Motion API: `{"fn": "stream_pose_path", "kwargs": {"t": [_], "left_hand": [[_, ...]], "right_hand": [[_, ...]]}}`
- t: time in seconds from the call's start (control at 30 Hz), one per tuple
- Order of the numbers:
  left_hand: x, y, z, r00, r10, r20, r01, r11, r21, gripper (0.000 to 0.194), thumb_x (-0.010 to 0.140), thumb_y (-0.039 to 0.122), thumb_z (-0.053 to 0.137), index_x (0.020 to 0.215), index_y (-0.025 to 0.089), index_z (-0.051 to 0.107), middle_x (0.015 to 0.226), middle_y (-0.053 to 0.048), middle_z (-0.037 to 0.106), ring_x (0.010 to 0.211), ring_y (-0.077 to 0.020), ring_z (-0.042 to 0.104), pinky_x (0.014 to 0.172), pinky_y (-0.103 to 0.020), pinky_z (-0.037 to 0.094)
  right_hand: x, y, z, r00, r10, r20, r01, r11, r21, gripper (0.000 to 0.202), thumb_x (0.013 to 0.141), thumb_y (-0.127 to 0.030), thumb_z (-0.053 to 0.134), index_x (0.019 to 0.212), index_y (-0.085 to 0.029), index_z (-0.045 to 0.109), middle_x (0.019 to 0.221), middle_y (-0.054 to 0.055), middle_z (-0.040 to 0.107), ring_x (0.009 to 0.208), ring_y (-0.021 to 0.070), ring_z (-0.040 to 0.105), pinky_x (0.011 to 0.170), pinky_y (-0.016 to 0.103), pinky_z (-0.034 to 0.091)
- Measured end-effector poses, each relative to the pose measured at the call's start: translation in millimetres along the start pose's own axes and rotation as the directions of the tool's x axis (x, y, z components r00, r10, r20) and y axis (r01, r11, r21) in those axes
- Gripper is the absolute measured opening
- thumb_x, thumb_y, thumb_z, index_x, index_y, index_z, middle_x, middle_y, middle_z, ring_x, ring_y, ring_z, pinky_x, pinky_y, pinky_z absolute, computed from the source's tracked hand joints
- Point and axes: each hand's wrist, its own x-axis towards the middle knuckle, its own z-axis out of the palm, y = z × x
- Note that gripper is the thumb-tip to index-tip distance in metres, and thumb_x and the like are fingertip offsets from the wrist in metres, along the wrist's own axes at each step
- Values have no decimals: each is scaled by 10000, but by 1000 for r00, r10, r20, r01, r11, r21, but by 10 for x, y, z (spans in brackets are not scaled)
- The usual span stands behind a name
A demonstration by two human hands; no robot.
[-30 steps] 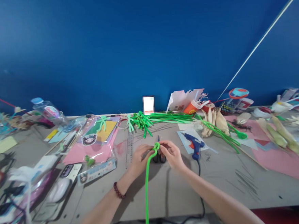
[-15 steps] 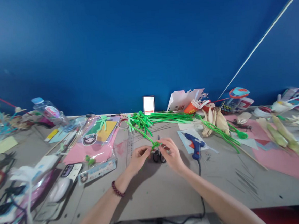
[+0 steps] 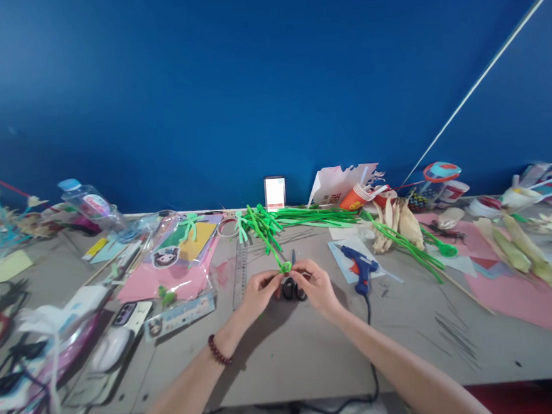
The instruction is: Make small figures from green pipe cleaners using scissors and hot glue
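Between my hands is a green pipe cleaner [image 3: 286, 267], coiled into a small loop at its near end, its long tail slanting up and away to the left. My left hand [image 3: 259, 291] pinches it at the left of the coil. From the other side, the thumb and fingers of my right hand [image 3: 315, 285] close on the coil. Black-handled scissors [image 3: 290, 288] lie on the table just below and behind my fingers. Beyond them is a bunch of curled green pipe cleaners [image 3: 266, 223], and straight green pipe cleaners [image 3: 319, 216] lie along the wall.
A blue glue gun [image 3: 359, 265] rests on pale paper at the right, its cord running to the table's front edge. Dried husks [image 3: 407, 226] and pink paper [image 3: 528, 300] lie farther right. A phone [image 3: 131, 321], a plastic ruler [image 3: 239, 269] and a plastic bottle [image 3: 93, 204] are at the left.
The pipe cleaner's tail has swung more upright, and its coil now looks tighter and rounder. My right hand has shifted slightly down, its fingers closer to the left hand's.
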Motion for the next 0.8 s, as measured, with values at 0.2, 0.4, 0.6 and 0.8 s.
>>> {"fn": "stream_pose_path", "kwargs": {"t": [0.2, 0.4, 0.6, 0.8], "left_hand": [[-39, -14, 74, 999, 33, -28, -33, 999, 28, 363, 781, 462, 581, 649, 134, 665, 558, -10, 575, 565, -139, 492, 546, -244, 368], [-22, -93, 124, 998, -56, -10, 54, 987, -154, 328, 752, 455, 622, 684, 135, 655, 602, -10, 604, 576, -133, 510, 551, -240, 377], [-17, -118, 154, 983, -180, -47, 148, 911, -384, 277, 652, 398, 737, 661, 138, 641, 635, -15, 638, 586, -124, 547, 585, -240, 410], [-11, -216, 151, 974, -225, -19, 190, 863, -467, 277, 616, 364, 773, 651, 122, 643, 589, -8, 614, 537, -99, 515, 544, -220, 375]], "right_hand": [[13, 3, 63, 962, 273, 1, -263, 928, 265, 304, 651, -444, 719, 737, -163, 641, 584, -33, 526, 422, 65, 420, 397, 203, 351], [6, -28, 69, 945, 328, 12, -315, 897, 309, 339, 652, -472, 714, 702, -159, 597, 525, -59, 475, 423, 57, 411, 407, 188, 324], [-9, -6, 99, 967, 253, 39, -253, 927, 275, 332, 686, -480, 685, 713, -171, 568, 589, -45, 512, 493, 86, 503, 473, 209, 394], [-51, 0, 111, 991, 126, 42, -131, 974, 183, 278, 779, -453, 606, 745, -182, 552, 606, -35, 522, 533, 108, 512, 524, 234, 406]]}}
